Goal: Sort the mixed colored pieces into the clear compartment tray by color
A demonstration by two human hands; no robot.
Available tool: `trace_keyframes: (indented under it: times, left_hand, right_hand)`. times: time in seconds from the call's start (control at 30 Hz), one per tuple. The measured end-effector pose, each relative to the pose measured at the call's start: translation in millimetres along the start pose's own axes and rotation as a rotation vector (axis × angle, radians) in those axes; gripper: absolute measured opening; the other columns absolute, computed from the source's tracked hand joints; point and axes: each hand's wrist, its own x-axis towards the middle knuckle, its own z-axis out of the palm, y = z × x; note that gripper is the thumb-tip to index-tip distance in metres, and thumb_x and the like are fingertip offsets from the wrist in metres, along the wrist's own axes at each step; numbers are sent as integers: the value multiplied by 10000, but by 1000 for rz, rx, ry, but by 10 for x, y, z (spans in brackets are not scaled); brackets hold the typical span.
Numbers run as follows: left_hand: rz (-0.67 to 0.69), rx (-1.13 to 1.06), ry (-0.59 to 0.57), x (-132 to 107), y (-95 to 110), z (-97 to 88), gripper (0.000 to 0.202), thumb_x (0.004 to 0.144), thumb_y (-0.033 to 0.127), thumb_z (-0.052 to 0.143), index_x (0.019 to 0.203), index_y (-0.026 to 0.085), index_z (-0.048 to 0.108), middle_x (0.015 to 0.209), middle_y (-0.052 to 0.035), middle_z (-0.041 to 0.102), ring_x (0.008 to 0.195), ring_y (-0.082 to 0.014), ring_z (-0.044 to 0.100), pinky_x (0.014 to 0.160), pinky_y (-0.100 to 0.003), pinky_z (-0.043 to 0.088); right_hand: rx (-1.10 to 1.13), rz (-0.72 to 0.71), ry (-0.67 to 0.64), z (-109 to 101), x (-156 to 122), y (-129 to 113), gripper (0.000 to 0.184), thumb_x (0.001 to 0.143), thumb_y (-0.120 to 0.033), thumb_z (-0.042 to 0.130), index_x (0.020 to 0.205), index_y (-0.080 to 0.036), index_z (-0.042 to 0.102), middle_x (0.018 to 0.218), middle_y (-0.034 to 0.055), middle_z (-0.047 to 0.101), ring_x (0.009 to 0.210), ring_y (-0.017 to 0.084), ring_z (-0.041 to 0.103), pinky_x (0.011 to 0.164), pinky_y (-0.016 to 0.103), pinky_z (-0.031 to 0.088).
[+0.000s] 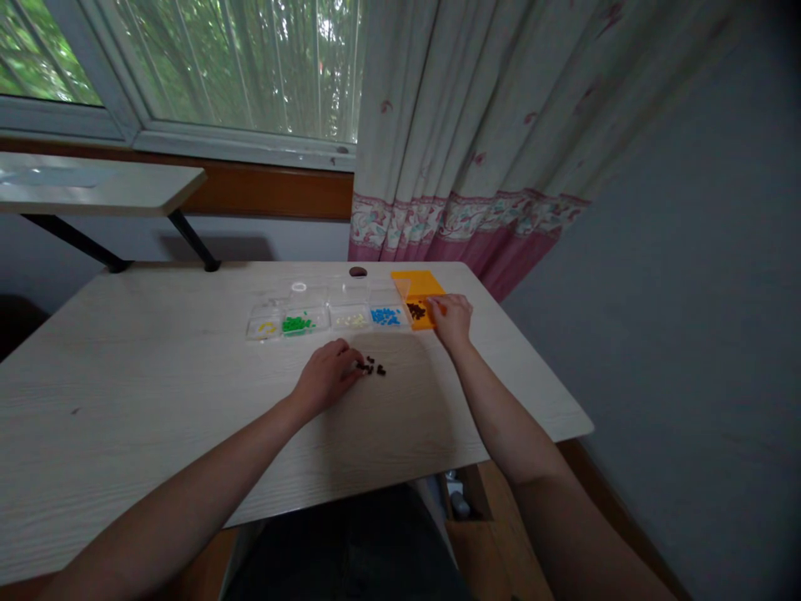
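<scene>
Small dark brown pieces (381, 370) lie loose in a little group on the table. My left hand (326, 376) rests beside them, its thumb and forefinger bent and apart around the nearest ones. To the right stands an open orange box (423, 282) with more brown pieces (415, 311) inside. At its right side is my right hand (454, 319), fingertips drawn together at the rim; what they hold, if anything, is too small to make out. Left of the orange box, clear open boxes hold blue pieces (385, 316), cream pieces (351, 320), green pieces (296, 324) and yellow pieces (267, 327).
The pale wooden table (156, 376) ends at a right edge near the grey wall (657, 292). A raised shelf (106, 188) on black legs stands at the back left. A round cable hole (358, 272) lies behind the boxes, and a curtain (431, 167) hangs beyond.
</scene>
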Motion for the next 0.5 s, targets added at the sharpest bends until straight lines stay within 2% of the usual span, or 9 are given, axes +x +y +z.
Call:
trace_keyframes:
  times: [0.27, 0.5]
  left_hand:
    - [-10, -23, -4, -5, -9, 3, 155, 879, 287, 600, 1006, 217, 654, 978, -61, 590, 914, -206, 578, 818, -334, 468]
    - [-7, -62, 1, -2, -33, 23, 215, 888, 188, 532, 1051, 224, 668, 1001, -65, 605, 940, -206, 586, 850, -335, 470]
  right_hand:
    - [41, 48, 41, 2, -8, 8, 367, 943, -405, 462, 927, -187, 757, 942, 96, 740, 913, 239, 574, 885, 402, 394]
    - [64, 70, 55, 14, -6, 33, 378, 935, -412, 464, 910, -181, 762, 924, 97, 746, 894, 243, 589, 865, 393, 417]
